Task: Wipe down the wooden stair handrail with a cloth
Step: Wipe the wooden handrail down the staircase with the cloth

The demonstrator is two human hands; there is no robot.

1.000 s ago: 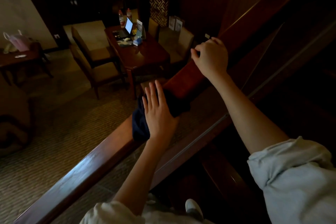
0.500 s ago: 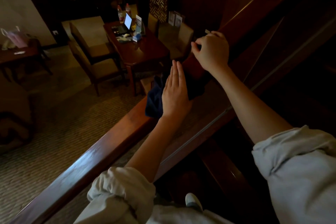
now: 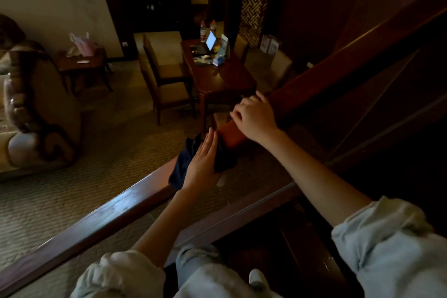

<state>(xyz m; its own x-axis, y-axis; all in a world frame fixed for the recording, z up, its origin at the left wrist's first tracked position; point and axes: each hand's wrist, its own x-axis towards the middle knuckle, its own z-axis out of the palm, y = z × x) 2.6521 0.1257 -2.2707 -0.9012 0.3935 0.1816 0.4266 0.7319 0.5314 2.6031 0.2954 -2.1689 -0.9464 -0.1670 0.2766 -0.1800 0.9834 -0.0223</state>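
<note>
Glossy wood handrail (image 3: 108, 215): L hand (image 3: 202, 164) flat on dark cloth (image 3: 183, 164), R hand (image 3: 256, 118) curled over it.

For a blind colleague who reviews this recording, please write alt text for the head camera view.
A person's left hand presses a dark cloth flat on the wooden handrail, while the right hand grips the rail higher up. Below lies a dim room with a table and chairs.

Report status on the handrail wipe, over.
Left hand flat, pressing cloth on handrail. Right hand grips handrail just up-rail of cloth. Only that hand in the way.
</note>
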